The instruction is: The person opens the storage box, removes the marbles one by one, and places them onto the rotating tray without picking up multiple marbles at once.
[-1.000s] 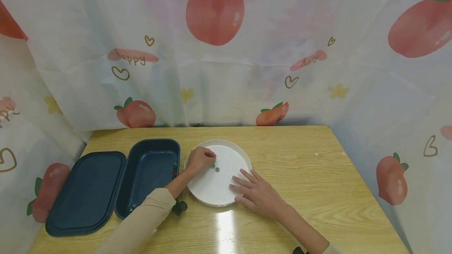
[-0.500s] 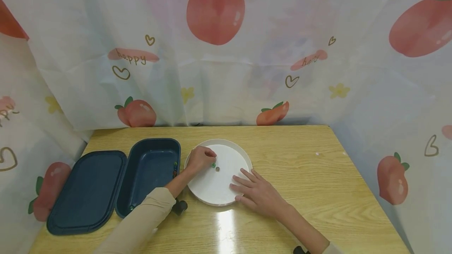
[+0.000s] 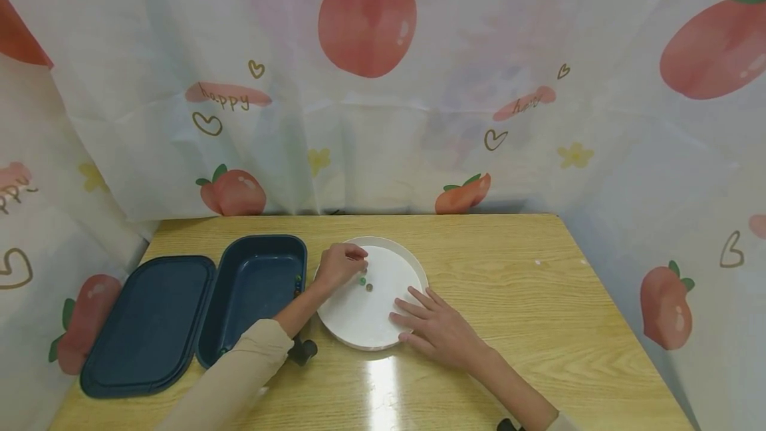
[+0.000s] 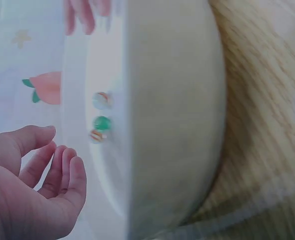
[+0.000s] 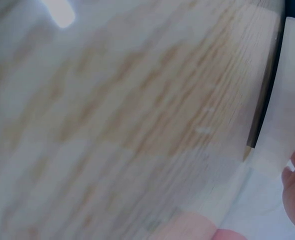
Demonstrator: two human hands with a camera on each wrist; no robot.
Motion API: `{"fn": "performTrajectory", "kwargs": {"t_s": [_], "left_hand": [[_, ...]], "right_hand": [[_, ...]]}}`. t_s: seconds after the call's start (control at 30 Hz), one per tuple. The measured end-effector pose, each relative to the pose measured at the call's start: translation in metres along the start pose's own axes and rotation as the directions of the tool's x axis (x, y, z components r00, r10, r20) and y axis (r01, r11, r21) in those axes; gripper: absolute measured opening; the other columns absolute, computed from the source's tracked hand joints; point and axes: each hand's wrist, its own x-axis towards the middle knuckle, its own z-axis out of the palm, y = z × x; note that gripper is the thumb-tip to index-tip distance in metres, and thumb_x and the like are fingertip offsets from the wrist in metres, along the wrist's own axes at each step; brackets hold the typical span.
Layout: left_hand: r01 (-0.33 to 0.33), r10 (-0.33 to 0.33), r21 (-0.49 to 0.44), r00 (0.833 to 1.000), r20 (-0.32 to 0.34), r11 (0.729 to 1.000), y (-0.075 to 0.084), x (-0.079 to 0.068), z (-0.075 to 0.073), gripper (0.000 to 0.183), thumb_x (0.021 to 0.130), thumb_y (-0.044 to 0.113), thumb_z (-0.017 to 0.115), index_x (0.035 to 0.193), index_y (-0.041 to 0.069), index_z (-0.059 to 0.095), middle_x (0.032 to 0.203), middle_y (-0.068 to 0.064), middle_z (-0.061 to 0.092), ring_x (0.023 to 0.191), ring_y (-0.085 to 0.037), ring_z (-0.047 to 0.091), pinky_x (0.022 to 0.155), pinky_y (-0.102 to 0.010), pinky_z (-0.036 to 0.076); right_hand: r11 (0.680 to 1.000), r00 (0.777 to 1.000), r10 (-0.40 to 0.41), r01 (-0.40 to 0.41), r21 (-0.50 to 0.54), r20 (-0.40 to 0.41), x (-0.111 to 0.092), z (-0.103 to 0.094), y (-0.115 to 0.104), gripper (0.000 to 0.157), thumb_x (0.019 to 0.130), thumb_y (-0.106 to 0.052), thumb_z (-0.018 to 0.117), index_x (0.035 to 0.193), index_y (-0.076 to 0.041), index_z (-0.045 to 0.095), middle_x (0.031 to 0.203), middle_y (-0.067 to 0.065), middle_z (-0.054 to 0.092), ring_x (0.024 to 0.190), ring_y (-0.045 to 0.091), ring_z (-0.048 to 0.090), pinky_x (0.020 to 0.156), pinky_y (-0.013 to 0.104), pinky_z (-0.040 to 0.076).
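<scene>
A round white tray [image 3: 359,328] stands on the wooden table between my hands. On it lie a green marble [image 4: 102,123], an orange-striped marble [image 4: 96,136] and a clear marble with an orange swirl [image 4: 101,100], grouped close together. My left hand [image 3: 339,266] hovers over the tray's left side, its fingers loosely bent. In the left wrist view nothing shows between thumb and fingertips, which are near the marbles. My right hand [image 3: 439,328] rests with spread fingers across the tray's right rim; only part of it shows in the right wrist view.
Left of the tray stands a dark blue box [image 3: 257,278] with several marbles [image 3: 297,286] along its right wall. Its flat dark blue lid [image 3: 149,324] lies further left. A peach-printed curtain [image 3: 383,118] hangs behind the table [image 3: 509,265].
My left hand has risen slightly away from the marbles, and its fingers have loosened; a marble now shows just beneath the fingertips. My right hand stays put.
</scene>
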Motion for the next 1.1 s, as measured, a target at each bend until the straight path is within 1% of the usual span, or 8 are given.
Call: {"fn": "performTrajectory", "kwargs": {"t_s": [0.13,0.3,0.43,0.5,0.63,0.87,0.97,1.1], "left_hand": [[-0.025,0.025,-0.031,0.999,0.021,0.999,0.012,-0.007,-0.01,0.018,0.079,0.011,0.072,0.097,0.005,0.071,0.08,0.001,0.065,0.077,-0.015,0.06,0.065,-0.026,0.05],[-0.063,0.065,-0.086,0.998,0.016,0.994,0.027,-0.018,-0.03,0.02,0.079,0.013,0.073,0.099,0.01,0.071,0.085,0.0,0.066,0.081,-0.015,0.061,0.068,-0.028,0.05],[-0.052,0.055,-0.132,0.998,0.02,0.99,0.031,-0.022,-0.048,0.022,0.081,0.015,0.072,0.102,0.012,0.07,0.09,0.0,0.066,0.085,-0.016,0.061,0.071,-0.029,0.05],[-0.052,0.056,-0.146,0.998,0.02,0.988,0.03,-0.024,-0.057,0.023,0.081,0.014,0.071,0.104,0.011,0.069,0.093,-0.001,0.066,0.087,-0.017,0.061,0.073,-0.031,0.05],[-0.059,0.063,-0.132,0.998,0.026,0.989,0.023,-0.025,-0.071,0.025,0.082,0.015,0.07,0.107,0.01,0.068,0.097,-0.002,0.066,0.091,-0.018,0.061,0.077,-0.033,0.05],[-0.101,0.114,-0.158,0.991,0.073,0.982,-0.002,-0.031,-0.09,0.026,0.083,0.015,0.069,0.108,0.008,0.066,0.104,-0.009,0.065,0.095,-0.021,0.06,0.079,-0.035,0.049],[-0.103,0.114,-0.149,0.991,0.067,0.983,-0.014,-0.031,-0.099,0.026,0.084,0.015,0.068,0.108,0.008,0.066,0.105,-0.008,0.064,0.096,-0.022,0.06,0.08,-0.035,0.049],[-0.079,0.086,-0.118,0.995,0.059,0.99,-0.027,-0.031,-0.11,0.024,0.084,0.017,0.068,0.106,0.009,0.066,0.105,-0.006,0.064,0.095,-0.021,0.059,0.081,-0.036,0.048]], "right_hand": [[1.0,1.0,0.0,0.0,0.003,0.0,0.0,0.0,0.0,0.039,0.095,-0.042,0.046,0.128,-0.024,0.057,0.136,-0.002,0.047,0.132,0.027,0.03,0.104,0.049,0.021],[1.0,1.0,0.001,-0.001,0.006,-0.004,0.0,0.001,0.001,0.039,0.094,-0.042,0.046,0.128,-0.024,0.057,0.135,-0.002,0.047,0.132,0.027,0.03,0.104,0.05,0.021],[1.0,1.0,0.0,0.0,-0.001,0.004,0.0,0.001,0.001,0.039,0.095,-0.042,0.045,0.128,-0.024,0.056,0.136,-0.002,0.046,0.132,0.027,0.03,0.104,0.05,0.021],[1.0,1.0,0.001,-0.001,-0.001,0.011,0.0,0.0,0.001,0.04,0.095,-0.042,0.044,0.129,-0.024,0.056,0.137,-0.002,0.046,0.132,0.027,0.029,0.105,0.05,0.02],[1.0,1.0,0.01,-0.01,0.007,0.018,-0.001,0.0,0.0,0.04,0.095,-0.043,0.044,0.129,-0.024,0.055,0.137,-0.002,0.045,0.132,0.027,0.028,0.105,0.049,0.019],[1.0,1.0,0.005,-0.005,-0.007,0.022,-0.002,0.001,0.001,0.04,0.096,-0.043,0.043,0.13,-0.025,0.055,0.137,-0.003,0.045,0.132,0.027,0.028,0.104,0.05,0.02],[1.0,1.0,0.007,-0.007,-0.001,0.016,-0.002,0.001,0.001,0.04,0.096,-0.043,0.043,0.129,-0.025,0.055,0.137,-0.003,0.045,0.132,0.027,0.029,0.105,0.05,0.02],[1.0,1.0,0.005,-0.005,0.012,-0.003,-0.001,0.0,0.001,0.039,0.095,-0.042,0.045,0.128,-0.024,0.056,0.136,-0.003,0.046,0.132,0.027,0.03,0.104,0.05,0.021]]}}
